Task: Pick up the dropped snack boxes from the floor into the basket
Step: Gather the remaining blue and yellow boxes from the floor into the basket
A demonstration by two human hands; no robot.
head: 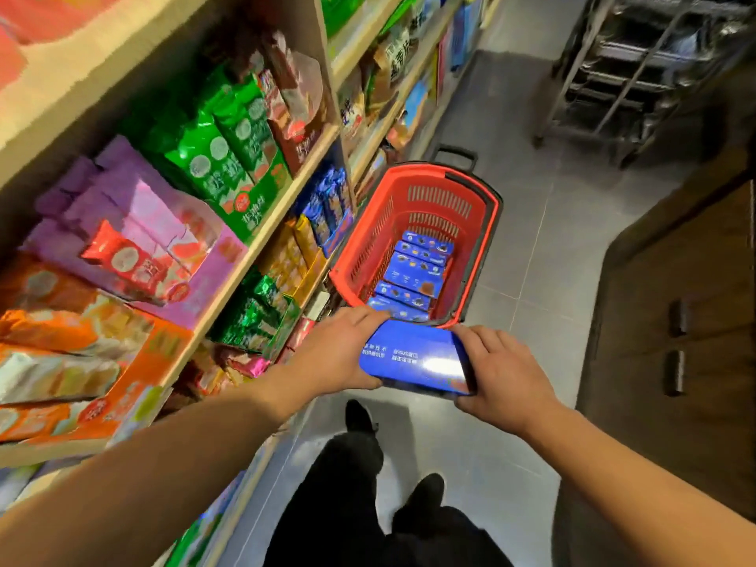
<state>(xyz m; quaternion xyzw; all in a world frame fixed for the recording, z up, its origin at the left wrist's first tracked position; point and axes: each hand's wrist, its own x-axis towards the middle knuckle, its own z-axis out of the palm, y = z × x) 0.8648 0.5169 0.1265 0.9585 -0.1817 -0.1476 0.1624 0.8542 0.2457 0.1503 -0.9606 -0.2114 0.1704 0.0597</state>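
Note:
A blue snack box (415, 360) is held flat in the air just in front of the near rim of the red basket (360, 243). My left hand (333, 356) grips its left end and my right hand (503, 372) grips its right end, fingers over the top. The basket stands on the grey floor beside the shelves, and several blue snack boxes (415, 274) lie in a row inside it. The basket's black handle (456, 155) sticks up at its far end.
Shelves packed with snack packets (212, 165) run along the left. A metal rack (638, 75) stands at the far right, and a dark wooden cabinet (675, 321) on the right. My legs and shoes (360, 419) are below the box on the tiled floor (544, 239).

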